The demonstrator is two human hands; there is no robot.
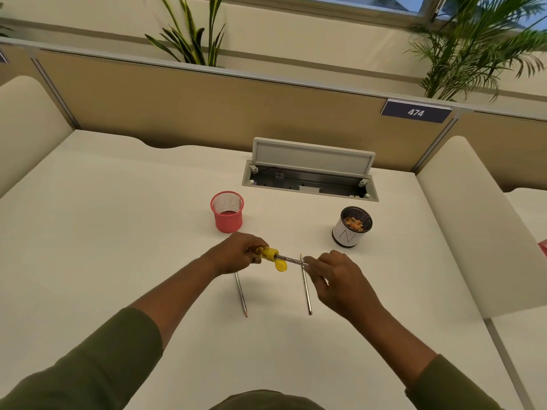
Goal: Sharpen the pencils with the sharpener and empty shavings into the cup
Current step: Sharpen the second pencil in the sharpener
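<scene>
Pencil meets sharpener at frame centre

Left hand [236,254] grips the yellow sharpener [268,253] steady; right hand [337,276] fingers pinch the pencil [291,259] to twist it; shavings cup [352,227] waits upper right.

Pencil held in the sharpener above the worktop [118,217].
Left hand [236,254] grips yellow sharpener [270,254]; right hand [337,279] pinches inserted pencil [291,259]; two pencils [241,294] lie below.

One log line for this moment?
left hand: grips yellow plastic sharpener | right hand: pinches grey pencil in sharpener | flap open
</scene>
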